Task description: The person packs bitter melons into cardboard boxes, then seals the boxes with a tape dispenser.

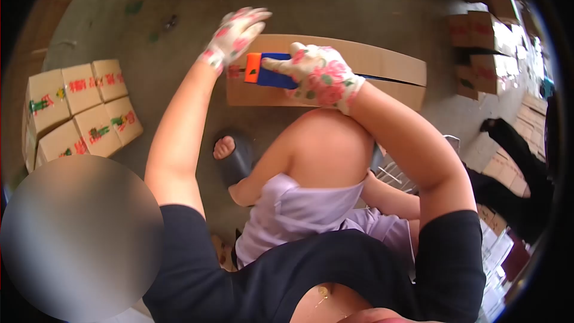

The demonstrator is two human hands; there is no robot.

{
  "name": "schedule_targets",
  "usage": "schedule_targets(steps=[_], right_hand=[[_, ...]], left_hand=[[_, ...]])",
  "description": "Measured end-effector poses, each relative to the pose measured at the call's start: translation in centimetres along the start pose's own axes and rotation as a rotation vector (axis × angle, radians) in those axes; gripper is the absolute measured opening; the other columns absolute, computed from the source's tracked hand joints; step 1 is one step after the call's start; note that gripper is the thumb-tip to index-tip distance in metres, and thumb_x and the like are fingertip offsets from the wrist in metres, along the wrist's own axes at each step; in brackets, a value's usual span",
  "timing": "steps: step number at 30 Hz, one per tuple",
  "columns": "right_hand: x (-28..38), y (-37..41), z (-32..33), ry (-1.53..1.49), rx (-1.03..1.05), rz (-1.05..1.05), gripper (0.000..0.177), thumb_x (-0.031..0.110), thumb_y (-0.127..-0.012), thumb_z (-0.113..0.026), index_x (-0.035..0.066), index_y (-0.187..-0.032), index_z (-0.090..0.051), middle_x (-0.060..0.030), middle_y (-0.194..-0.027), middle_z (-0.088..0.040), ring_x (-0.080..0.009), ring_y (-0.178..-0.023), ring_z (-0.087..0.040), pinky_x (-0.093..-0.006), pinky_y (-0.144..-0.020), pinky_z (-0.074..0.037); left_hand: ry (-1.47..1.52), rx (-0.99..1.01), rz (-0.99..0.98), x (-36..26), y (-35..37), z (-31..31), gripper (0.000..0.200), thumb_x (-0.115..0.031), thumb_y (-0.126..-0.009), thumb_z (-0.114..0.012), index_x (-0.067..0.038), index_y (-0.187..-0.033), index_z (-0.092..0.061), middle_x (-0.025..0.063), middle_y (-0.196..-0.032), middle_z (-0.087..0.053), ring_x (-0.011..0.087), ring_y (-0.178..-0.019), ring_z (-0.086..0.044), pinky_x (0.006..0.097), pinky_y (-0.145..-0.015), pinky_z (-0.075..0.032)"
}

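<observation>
A long cardboard box (382,60) lies in front of my knees, with a narrow dark gap between its top flaps toward the right. My right hand (323,75), in a white glove with a floral print, is closed on a blue and orange tool (253,68) over the left part of the box top. My left hand (235,34), gloved the same way, is at the box's left end, its fingers stretched out and nothing visible in it. Clear tape shows at the left end beside the tool.
Stacked cardboard boxes (82,103) with red and green print stand on the floor at the left. More boxes (478,54) are at the upper right. A person in dark clothes (514,161) is at the right edge. A blurred round area covers the lower left.
</observation>
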State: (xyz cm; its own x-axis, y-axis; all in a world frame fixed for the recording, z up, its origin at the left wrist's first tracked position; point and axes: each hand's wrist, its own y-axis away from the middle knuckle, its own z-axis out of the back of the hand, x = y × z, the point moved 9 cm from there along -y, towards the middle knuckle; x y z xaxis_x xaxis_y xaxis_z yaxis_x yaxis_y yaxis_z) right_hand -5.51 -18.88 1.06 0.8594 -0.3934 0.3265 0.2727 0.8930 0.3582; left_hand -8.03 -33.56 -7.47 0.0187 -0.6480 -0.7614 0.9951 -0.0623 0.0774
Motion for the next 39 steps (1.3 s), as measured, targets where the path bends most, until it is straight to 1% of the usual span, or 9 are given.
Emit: schedule_targets(steps=[3,7,10,11,21,27,30,33,39], right_hand=[[0.2,-0.2,-0.8,-0.079,0.038,-0.018,0.065,0.031,-0.080,-0.072,0.029,-0.142,-0.051,-0.0199,-0.107,-0.058,-0.0347,-0.091,-0.066,-0.0431,-0.074,-0.053],[0.4,0.7,-0.4,-0.084,-0.115,0.104,0.068,0.027,-0.075,-0.078,0.024,-0.138,-0.054,-0.0172,-0.106,-0.060,-0.0311,-0.094,-0.066,-0.0408,-0.074,-0.054],[0.3,2.3,-0.2,-0.074,-0.141,0.225,0.065,0.024,-0.072,-0.078,0.023,-0.134,-0.058,-0.0150,-0.095,-0.057,-0.0299,-0.081,-0.064,-0.0414,-0.068,-0.053],[-0.3,2.7,-0.1,-0.095,-0.138,0.223,0.065,0.024,-0.072,-0.078,0.023,-0.134,-0.058,-0.0150,-0.095,-0.057,-0.0299,-0.081,-0.064,-0.0414,-0.068,-0.053],[-12.4,17.1,0.9,0.108,-0.015,-0.026,0.072,0.018,-0.066,-0.081,0.032,-0.133,-0.061,-0.0101,-0.096,-0.056,-0.0312,-0.088,-0.061,-0.0429,-0.076,-0.051],[-16.6,23.3,-0.5,0.108,0.008,-0.146,0.082,0.012,-0.059,-0.083,0.032,-0.135,-0.059,-0.0108,-0.106,-0.058,-0.0319,-0.095,-0.061,-0.0450,-0.085,-0.050],[-16.2,22.2,-1.2,0.171,0.041,-0.188,0.082,0.013,-0.062,-0.082,0.032,-0.137,-0.056,-0.0108,-0.104,-0.056,-0.0317,-0.096,-0.060,-0.0446,-0.084,-0.049],[-16.3,21.1,-1.4,0.219,0.008,-0.190,0.080,0.014,-0.065,-0.081,0.032,-0.139,-0.054,-0.0112,-0.101,-0.055,-0.0320,-0.093,-0.060,-0.0436,-0.079,-0.049],[-16.9,19.6,-1.6,0.199,0.067,-0.195,0.074,0.017,-0.068,-0.079,0.029,-0.137,-0.056,-0.0140,-0.104,-0.056,-0.0314,-0.092,-0.061,-0.0418,-0.073,-0.051]], left_hand=[[0.371,0.477,0.161,-1.8,-2.3,-5.5,0.050,-0.037,-0.100,-0.050,-0.011,-0.143,-0.051,0.0120,-0.137,-0.059,0.0296,-0.129,-0.053,0.0365,-0.110,-0.039],[0.158,0.662,0.198,-3.3,-1.9,-7.8,0.050,-0.045,-0.104,-0.041,-0.018,-0.145,-0.049,0.0063,-0.145,-0.053,0.0226,-0.136,-0.046,0.0427,-0.118,-0.028],[-0.025,0.579,0.091,-4.1,-1.6,-7.7,0.046,-0.040,-0.107,-0.030,-0.022,-0.146,-0.047,-0.0014,-0.149,-0.049,0.0123,-0.141,-0.039,0.0558,-0.121,0.001],[-0.024,0.596,0.102,-4.2,-1.5,-7.9,0.046,-0.040,-0.107,-0.030,-0.022,-0.146,-0.047,-0.0014,-0.149,-0.049,0.0123,-0.141,-0.039,0.0558,-0.121,0.001],[-0.120,0.425,0.038,-5.3,-0.1,-7.4,0.042,-0.038,-0.106,-0.035,-0.020,-0.139,-0.054,-0.0009,-0.141,-0.056,0.0145,-0.134,-0.048,0.0563,-0.120,-0.008],[-0.178,0.260,0.004,-7.9,1.0,-8.2,0.049,-0.043,-0.102,-0.044,-0.008,-0.133,-0.056,0.0117,-0.135,-0.058,0.0272,-0.130,-0.050,0.0532,-0.119,-0.015],[-0.487,-0.195,-0.107,-9.8,1.3,-9.0,0.046,-0.040,-0.092,-0.061,-0.003,-0.120,-0.056,0.0165,-0.113,-0.060,0.0351,-0.113,-0.055,0.0509,-0.111,-0.031],[-0.639,-0.315,-0.037,-8.6,0.0,-10.5,0.042,-0.039,-0.091,-0.063,-0.007,-0.117,-0.056,0.0141,-0.109,-0.059,0.0319,-0.108,-0.055,0.0487,-0.105,-0.035],[-0.659,-0.125,-0.020,-10.9,-3.0,-14.0,0.044,-0.043,-0.093,-0.056,-0.010,-0.122,-0.055,0.0106,-0.116,-0.058,0.0287,-0.114,-0.052,0.0469,-0.102,-0.034]])
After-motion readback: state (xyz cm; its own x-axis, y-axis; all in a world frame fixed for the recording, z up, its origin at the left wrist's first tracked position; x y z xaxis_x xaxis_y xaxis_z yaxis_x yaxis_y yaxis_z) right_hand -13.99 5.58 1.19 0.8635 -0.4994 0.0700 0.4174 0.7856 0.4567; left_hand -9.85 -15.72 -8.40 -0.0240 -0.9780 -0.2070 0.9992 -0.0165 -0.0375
